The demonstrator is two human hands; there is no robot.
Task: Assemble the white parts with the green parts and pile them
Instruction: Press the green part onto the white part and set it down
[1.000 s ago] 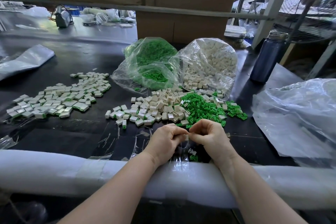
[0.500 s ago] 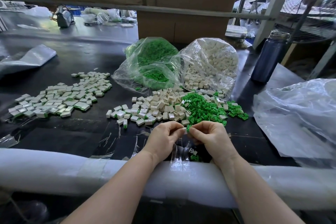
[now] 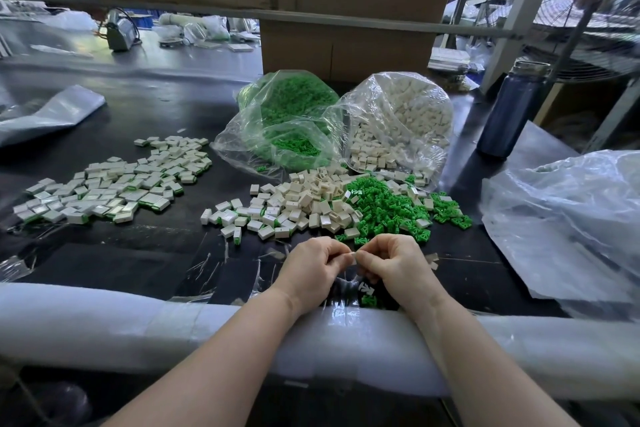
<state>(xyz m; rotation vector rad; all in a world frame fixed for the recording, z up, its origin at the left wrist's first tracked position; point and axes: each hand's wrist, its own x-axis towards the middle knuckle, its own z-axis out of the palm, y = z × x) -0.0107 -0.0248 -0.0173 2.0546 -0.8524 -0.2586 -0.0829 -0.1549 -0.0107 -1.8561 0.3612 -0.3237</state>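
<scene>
My left hand and my right hand meet fingertip to fingertip near the table's front edge, both pinching one small white part; whether a green part sits in it is hidden by the fingers. Just beyond the hands lies a heap of loose white parts and, to its right, a heap of loose green parts. A spread pile of assembled white-and-green pieces lies at the left. A few green parts lie under my right hand.
Two clear bags stand behind the heaps, one of green parts, one of white parts. A dark blue bottle stands at the right, crumpled plastic sheeting beside it. A white padded roll lines the black table's front edge.
The green part seen between the fingertips half a second ago no longer shows; the hands have pressed closer together over the white part, staying in the same spot.
</scene>
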